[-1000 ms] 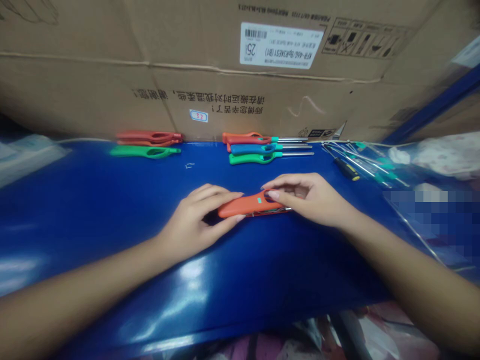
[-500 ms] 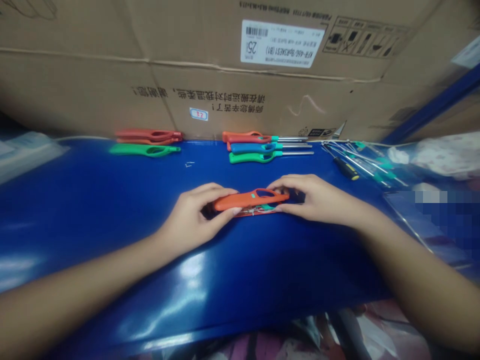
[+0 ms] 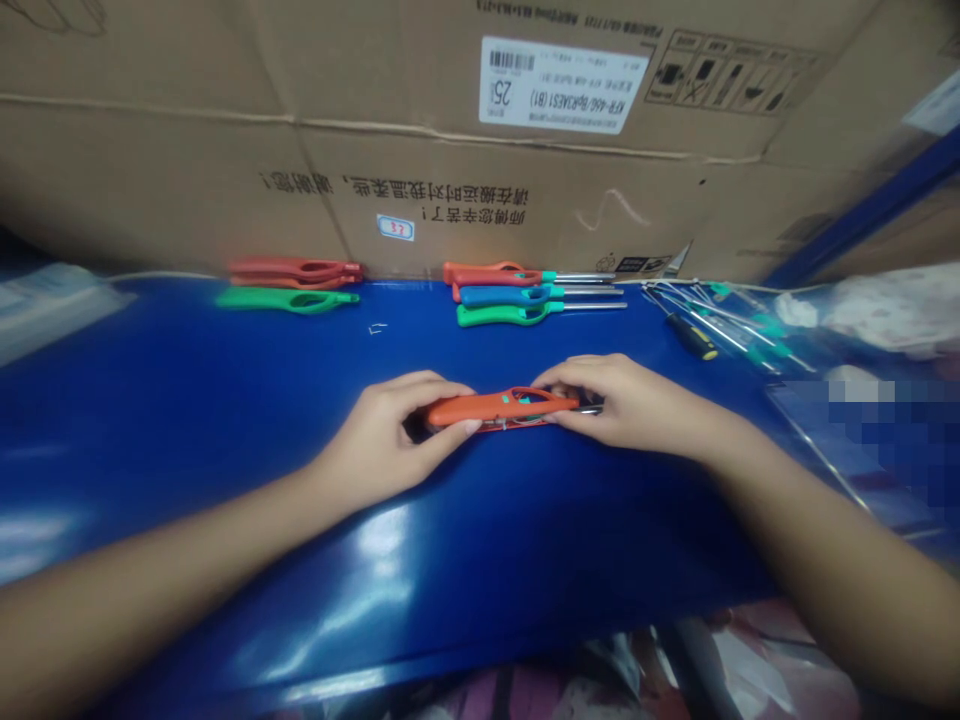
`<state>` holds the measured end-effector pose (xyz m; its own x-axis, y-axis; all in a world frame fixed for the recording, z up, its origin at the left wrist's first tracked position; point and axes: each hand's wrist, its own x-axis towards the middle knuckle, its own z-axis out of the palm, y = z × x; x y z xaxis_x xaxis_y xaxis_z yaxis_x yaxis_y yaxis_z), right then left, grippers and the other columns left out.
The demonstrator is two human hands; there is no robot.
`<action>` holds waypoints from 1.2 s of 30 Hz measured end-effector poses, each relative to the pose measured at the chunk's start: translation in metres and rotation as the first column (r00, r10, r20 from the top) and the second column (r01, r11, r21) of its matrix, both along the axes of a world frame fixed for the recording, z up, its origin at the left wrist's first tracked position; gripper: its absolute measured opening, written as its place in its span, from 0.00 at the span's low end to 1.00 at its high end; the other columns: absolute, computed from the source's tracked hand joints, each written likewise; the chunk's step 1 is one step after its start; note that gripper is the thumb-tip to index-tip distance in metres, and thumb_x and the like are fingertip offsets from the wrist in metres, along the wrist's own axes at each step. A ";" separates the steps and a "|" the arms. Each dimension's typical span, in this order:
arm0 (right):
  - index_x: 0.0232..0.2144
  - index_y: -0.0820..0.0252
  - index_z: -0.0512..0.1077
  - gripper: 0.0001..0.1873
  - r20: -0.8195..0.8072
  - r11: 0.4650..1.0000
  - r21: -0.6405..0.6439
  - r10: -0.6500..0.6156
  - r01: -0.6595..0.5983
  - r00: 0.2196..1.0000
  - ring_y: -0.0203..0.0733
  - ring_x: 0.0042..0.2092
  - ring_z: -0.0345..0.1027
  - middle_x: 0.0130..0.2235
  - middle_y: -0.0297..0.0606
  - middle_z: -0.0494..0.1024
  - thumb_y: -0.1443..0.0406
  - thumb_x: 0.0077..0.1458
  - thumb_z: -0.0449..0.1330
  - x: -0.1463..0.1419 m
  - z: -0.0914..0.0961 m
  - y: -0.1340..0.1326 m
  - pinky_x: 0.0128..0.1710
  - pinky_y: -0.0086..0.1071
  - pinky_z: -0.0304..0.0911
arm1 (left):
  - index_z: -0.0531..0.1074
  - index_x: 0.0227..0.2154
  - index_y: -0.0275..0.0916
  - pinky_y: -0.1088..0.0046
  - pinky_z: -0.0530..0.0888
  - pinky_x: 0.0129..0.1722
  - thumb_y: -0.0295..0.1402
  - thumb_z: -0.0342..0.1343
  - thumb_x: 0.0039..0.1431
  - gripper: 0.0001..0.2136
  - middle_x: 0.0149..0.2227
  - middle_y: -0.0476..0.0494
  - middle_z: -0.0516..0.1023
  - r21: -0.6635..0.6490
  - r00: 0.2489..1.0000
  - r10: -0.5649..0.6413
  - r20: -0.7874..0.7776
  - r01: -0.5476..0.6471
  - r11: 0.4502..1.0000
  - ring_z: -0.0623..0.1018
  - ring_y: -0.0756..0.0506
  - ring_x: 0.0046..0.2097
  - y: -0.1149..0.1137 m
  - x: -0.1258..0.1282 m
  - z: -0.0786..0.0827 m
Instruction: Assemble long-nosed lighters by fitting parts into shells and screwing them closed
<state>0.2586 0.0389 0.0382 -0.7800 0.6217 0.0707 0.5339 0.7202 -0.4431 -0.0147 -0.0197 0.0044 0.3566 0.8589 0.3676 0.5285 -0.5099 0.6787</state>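
An orange long-nosed gas lighter (image 3: 495, 406) lies crosswise on the blue table (image 3: 480, 560), between both hands. Its upper shell half sits over the lower one, with a narrow gap along the near side where wires and small metal parts show. My left hand (image 3: 409, 425) is closed around the rounded left end, thumb in front and fingers behind. At the trigger end, my right hand (image 3: 611, 400) pinches the shell between thumb and fingers. A short piece of metal tube (image 3: 591, 408) shows under that hand; the rest is hidden.
Assembled lighters (image 3: 510, 293) lie in a row at the back, beside red and green shells (image 3: 292, 285). Back right are a screwdriver (image 3: 694, 337) and several metal tubes (image 3: 739, 325). Tiny pins (image 3: 376, 328) lie mid-table. A cardboard box (image 3: 375, 150) walls the back.
The upper orange shell has come down closer to the lower half, narrowing the gap. My right hand has lowered slightly with it, and the metal tube now shows.
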 end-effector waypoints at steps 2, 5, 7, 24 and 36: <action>0.45 0.60 0.76 0.12 0.003 1.000 0.010 -0.001 0.001 1.000 0.40 0.39 0.74 0.40 0.37 0.82 0.68 0.58 0.62 0.000 -0.001 0.000 0.39 0.31 0.63 | 0.79 0.44 0.37 0.72 0.75 0.43 0.36 0.62 0.61 0.11 0.42 0.43 0.82 -0.008 1.000 -0.002 -0.002 0.002 1.000 0.80 0.46 0.41 0.000 0.000 0.000; 0.46 0.60 0.76 0.12 -0.008 1.000 0.001 -0.009 0.009 1.000 0.39 0.39 0.74 0.41 0.37 0.82 0.68 0.59 0.62 0.001 -0.001 0.000 0.39 0.31 0.64 | 0.79 0.44 0.37 0.71 0.75 0.43 0.36 0.62 0.60 0.12 0.42 0.43 0.81 -0.013 1.000 0.003 -0.007 -0.003 1.000 0.80 0.46 0.42 0.001 -0.001 -0.002; 0.46 0.59 0.76 0.11 -0.023 1.000 -0.023 -0.002 0.002 1.000 0.39 0.39 0.74 0.41 0.37 0.82 0.67 0.60 0.62 0.002 -0.001 0.000 0.39 0.30 0.64 | 0.79 0.44 0.37 0.71 0.75 0.43 0.36 0.63 0.60 0.12 0.42 0.43 0.81 -0.014 1.000 0.010 0.000 -0.010 1.000 0.80 0.46 0.42 0.001 -0.001 -0.003; 0.33 0.60 0.73 0.10 0.012 1.000 0.008 -0.029 0.029 1.000 0.37 0.34 0.66 0.33 0.34 0.75 0.61 0.54 0.68 0.010 0.009 0.004 0.35 0.30 0.60 | 0.79 0.47 0.42 0.63 0.74 0.50 0.38 0.64 0.59 0.14 0.45 0.43 0.79 0.031 0.998 0.021 -0.067 -0.018 0.999 0.77 0.43 0.47 0.004 -0.003 -0.007; 0.30 0.59 0.71 0.12 0.153 0.996 0.055 -0.083 0.075 0.985 0.39 0.34 0.63 0.34 0.35 0.74 0.59 0.54 0.68 0.009 0.011 0.000 0.31 0.31 0.53 | 0.77 0.51 0.41 0.61 0.74 0.48 0.36 0.60 0.61 0.15 0.45 0.43 0.79 0.034 0.988 -0.006 -0.152 0.011 0.999 0.75 0.43 0.46 0.002 -0.001 -0.006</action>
